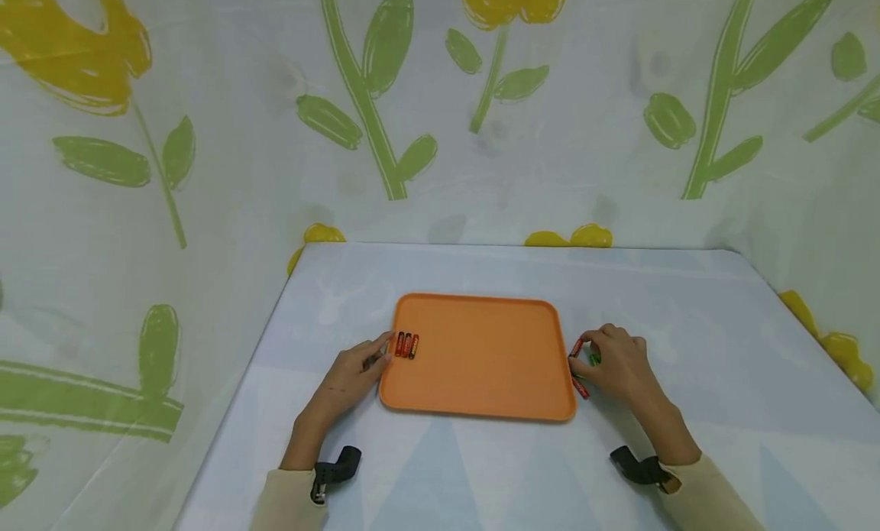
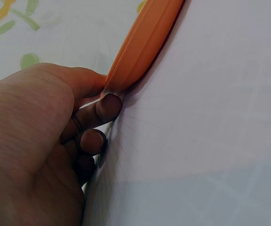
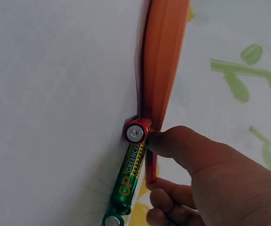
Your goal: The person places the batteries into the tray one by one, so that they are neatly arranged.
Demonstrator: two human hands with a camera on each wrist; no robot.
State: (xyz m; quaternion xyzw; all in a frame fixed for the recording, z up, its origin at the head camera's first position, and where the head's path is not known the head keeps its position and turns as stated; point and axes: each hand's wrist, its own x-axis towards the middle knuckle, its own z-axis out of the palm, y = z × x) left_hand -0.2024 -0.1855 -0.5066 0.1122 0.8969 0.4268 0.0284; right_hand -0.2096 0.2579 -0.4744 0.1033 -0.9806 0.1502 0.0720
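An orange tray [image 1: 481, 355] lies on the table. Three red batteries [image 1: 406, 345] sit side by side on it near its left edge. My left hand [image 1: 349, 378] pinches the tray's left rim, thumb on top, other fingers curled lower in the left wrist view. At the right rim, my right hand [image 1: 619, 364] pinches a red battery [image 3: 151, 165] between thumb and index finger, the thumb close to the tray's side. Below that hand lie another red battery [image 3: 136, 132] against the tray and a green GP battery [image 3: 128, 176]. A second green battery [image 3: 112, 220] is partly cut off.
The table [image 1: 481, 470] has a pale cloth with a light blue triangle pattern. Behind it and at the sides hang curtains [image 1: 495, 164] printed with green stems and yellow flowers. Each wrist wears a black camera mount [image 1: 337, 468].
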